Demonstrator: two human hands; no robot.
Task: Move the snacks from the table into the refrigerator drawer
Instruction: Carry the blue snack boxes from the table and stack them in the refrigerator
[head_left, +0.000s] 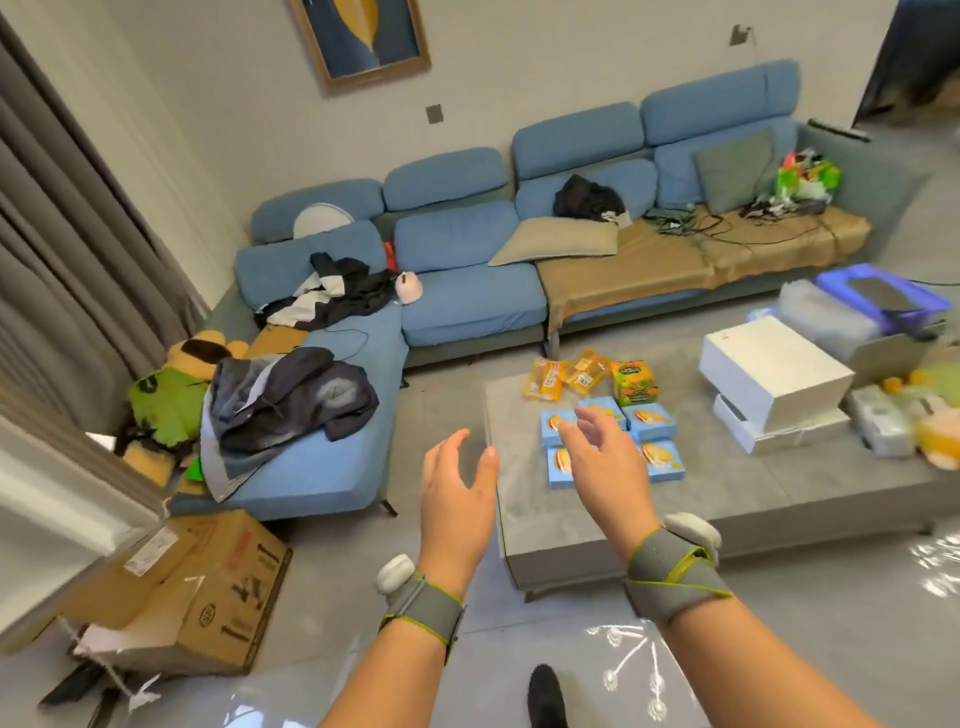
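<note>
Several blue snack boxes (650, 422) lie in a block on the low grey table (727, 499). Behind them are two yellow snack packets (545, 380) and a green-orange box (634, 383). My left hand (457, 493) is raised in the air left of the table's corner, fingers spread, holding nothing. My right hand (605, 457) hovers above the near-left blue boxes and hides part of them, fingers apart and empty. Both wrists wear grey straps with white trackers. No refrigerator drawer is in view.
White boxes (774, 369) are stacked on the table's right, with a blue crate (883, 296) and plush toys beyond. A blue sectional sofa (467, 291) strewn with clothes runs behind and to the left. A cardboard box (208, 587) sits on the floor at left.
</note>
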